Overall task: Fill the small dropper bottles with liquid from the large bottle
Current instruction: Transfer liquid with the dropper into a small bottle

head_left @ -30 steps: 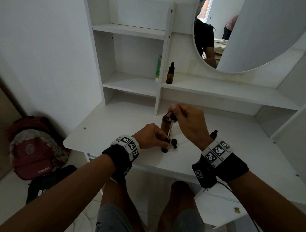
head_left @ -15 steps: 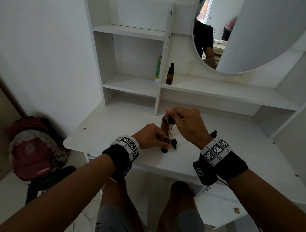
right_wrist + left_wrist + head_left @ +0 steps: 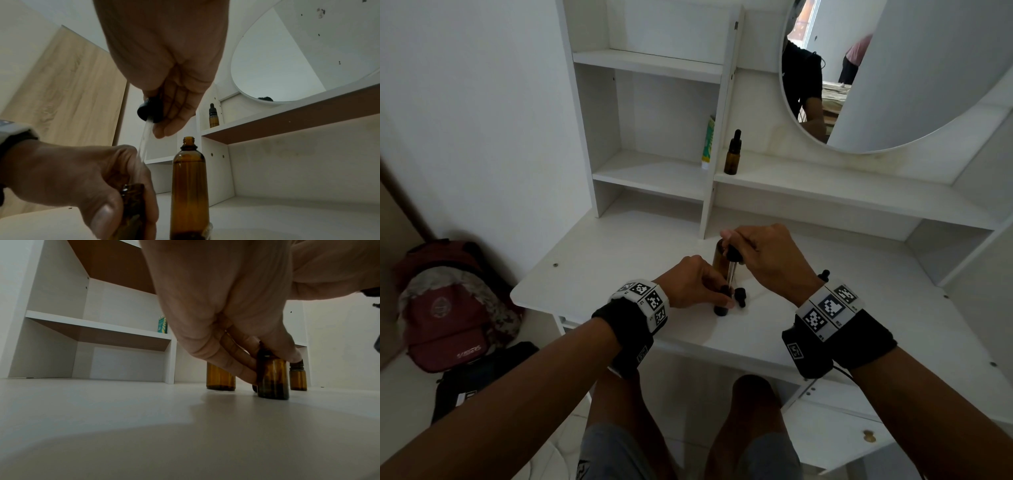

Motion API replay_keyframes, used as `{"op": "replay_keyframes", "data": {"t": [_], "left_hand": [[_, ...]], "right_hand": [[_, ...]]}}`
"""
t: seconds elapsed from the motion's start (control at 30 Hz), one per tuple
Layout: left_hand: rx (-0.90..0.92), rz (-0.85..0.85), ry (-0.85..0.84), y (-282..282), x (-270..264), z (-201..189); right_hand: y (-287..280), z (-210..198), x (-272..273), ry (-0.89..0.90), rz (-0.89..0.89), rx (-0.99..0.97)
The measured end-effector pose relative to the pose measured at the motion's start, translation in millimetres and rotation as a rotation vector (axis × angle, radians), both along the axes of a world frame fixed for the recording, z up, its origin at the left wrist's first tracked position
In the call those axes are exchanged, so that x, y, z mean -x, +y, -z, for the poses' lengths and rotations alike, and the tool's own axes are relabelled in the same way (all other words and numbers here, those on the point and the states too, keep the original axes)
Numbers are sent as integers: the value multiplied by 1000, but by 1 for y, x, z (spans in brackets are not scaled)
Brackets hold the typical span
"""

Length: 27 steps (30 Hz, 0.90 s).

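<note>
On the white desk [image 3: 619,267], my left hand [image 3: 722,296] pinches a small amber dropper bottle [image 3: 721,306] by its neck and holds it upright. The left wrist view shows the fingers [image 3: 242,369] round that small bottle [image 3: 272,379]. Just above it, my right hand [image 3: 729,245] grips a black dropper cap [image 3: 149,112]. Its glass pipette [image 3: 145,141] points down at the mouth of the small bottle [image 3: 131,193]. The large amber bottle [image 3: 188,178] stands open right behind, partly full. A second small bottle [image 3: 298,379] stands to the right.
A capped amber dropper bottle [image 3: 732,154] and a green-and-white tube [image 3: 708,144] stand on the shelf under the round mirror [image 3: 893,68]. A black dropper top [image 3: 824,274] shows behind my right wrist. A red backpack [image 3: 448,308] lies on the floor to the left.
My right hand has moved slightly down and left with the dropper, bringing the pipette more upright over the small bottle. The left hand and the bottles have stayed put.
</note>
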<state>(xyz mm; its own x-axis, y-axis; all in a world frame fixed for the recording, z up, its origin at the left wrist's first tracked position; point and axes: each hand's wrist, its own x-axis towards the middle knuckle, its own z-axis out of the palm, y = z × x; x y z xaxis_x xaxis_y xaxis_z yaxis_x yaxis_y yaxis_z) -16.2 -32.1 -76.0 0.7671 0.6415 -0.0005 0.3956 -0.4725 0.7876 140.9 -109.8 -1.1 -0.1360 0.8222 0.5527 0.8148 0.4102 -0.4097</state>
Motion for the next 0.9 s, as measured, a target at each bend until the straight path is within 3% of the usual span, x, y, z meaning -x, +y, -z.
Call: {"op": "replay_keyframes", "data": {"t": [0.27,0.43,0.63,0.9], "left_hand": [[51,-15,-33,-3,1,-3],[60,-14,-36,-2,1,-3],[63,-14,-38,-2,1,-3],[61,-6,-47,-1,1,-2]], "right_hand": [[9,-35,-8,275,122,-118],[25,-52,-15,330,168,-245],[36,-36,-15,283,140,-183],[43,3,-13,109,154,76]]}}
